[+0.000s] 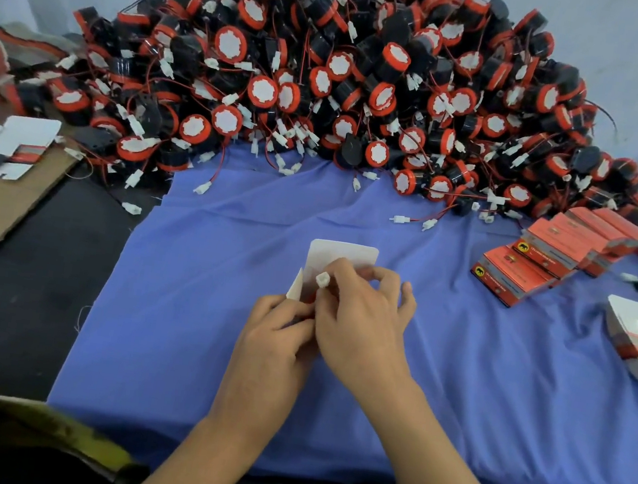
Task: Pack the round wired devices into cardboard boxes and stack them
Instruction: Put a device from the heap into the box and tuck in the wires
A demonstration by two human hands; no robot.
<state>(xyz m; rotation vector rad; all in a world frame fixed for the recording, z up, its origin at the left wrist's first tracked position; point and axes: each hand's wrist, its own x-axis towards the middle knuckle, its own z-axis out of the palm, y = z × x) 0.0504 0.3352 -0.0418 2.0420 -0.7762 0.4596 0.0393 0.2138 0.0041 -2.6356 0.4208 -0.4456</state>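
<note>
Left hand [275, 334] and right hand [364, 318] together — each in a grip on the half-open cardboard box [342, 253].

Round black-and-red wired devices [333, 71] lie heaped at the back, an open box [342, 252] at centre, closed orange boxes [545, 253] right.

Under the fingers [387, 282] lies a soft, matt blue cloth [192, 347], all wrinkly. At them sit a small white plastic plug [322, 279] and a smooth white cardboard box [342, 254]. Past the fingers, round black-and-orange plastic devices [392, 61] look shiny.
</note>
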